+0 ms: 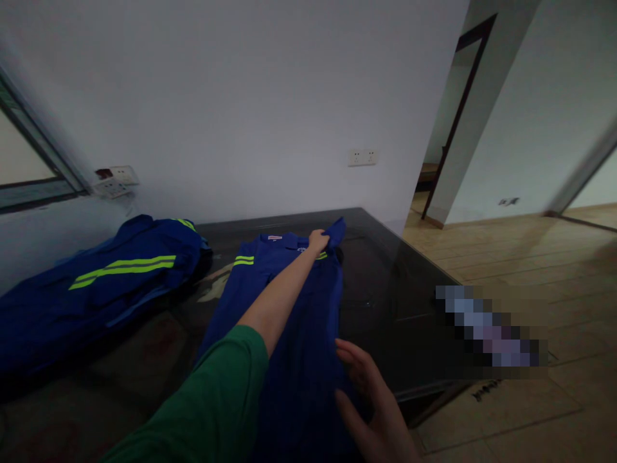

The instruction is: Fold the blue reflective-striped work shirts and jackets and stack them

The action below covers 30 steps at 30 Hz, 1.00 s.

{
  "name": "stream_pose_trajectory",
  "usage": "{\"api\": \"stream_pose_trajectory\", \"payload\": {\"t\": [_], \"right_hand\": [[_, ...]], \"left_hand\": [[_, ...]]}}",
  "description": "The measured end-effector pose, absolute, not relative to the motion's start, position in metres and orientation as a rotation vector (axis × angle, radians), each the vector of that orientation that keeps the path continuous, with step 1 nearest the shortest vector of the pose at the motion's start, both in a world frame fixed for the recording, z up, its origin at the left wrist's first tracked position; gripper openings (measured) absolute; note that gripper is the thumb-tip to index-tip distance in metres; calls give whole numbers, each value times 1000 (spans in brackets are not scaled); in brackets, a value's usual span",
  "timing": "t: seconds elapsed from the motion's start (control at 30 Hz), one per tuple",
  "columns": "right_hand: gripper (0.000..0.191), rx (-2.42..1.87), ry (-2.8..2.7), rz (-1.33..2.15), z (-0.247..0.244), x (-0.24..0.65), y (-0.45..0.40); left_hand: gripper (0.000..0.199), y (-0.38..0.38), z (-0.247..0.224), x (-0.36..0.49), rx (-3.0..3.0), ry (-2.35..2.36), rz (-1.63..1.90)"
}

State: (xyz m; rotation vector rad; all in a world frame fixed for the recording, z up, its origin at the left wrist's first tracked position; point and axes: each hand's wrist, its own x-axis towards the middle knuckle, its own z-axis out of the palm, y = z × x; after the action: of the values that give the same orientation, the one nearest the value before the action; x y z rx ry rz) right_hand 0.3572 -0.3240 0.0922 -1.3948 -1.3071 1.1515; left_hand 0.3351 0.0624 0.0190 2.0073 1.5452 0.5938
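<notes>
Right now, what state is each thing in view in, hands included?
left hand: closed on the garment's far right part
right hand: open, fingers apart, by the garment's near right side
blue garment: spread lengthwise, collar at the far end
blue clothing at left: heaped, stripes showing
double wall socket: nothing plugged in
doorway: open

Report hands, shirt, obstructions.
Left hand gripping shirt near collar. Right hand open at shirt's edge. Shirt spread on table. No obstruction seen on shirt.
</notes>
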Motion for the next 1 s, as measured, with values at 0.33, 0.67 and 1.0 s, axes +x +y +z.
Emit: {"api": "stream_pose_trajectory", "payload": {"t": [0.33,0.67,1.0], "right_hand": [[59,-1230,-1780,1240,136,275,-306],[53,-1292,-1908,1296,127,263,-309],[64,-1354,-1981,1380,137,284,-318]], "left_hand": [[31,72,23,135,1616,1604,1106],[81,29,-5,80,1591,1645,837],[51,25,30,82,1940,1778,825]]}}
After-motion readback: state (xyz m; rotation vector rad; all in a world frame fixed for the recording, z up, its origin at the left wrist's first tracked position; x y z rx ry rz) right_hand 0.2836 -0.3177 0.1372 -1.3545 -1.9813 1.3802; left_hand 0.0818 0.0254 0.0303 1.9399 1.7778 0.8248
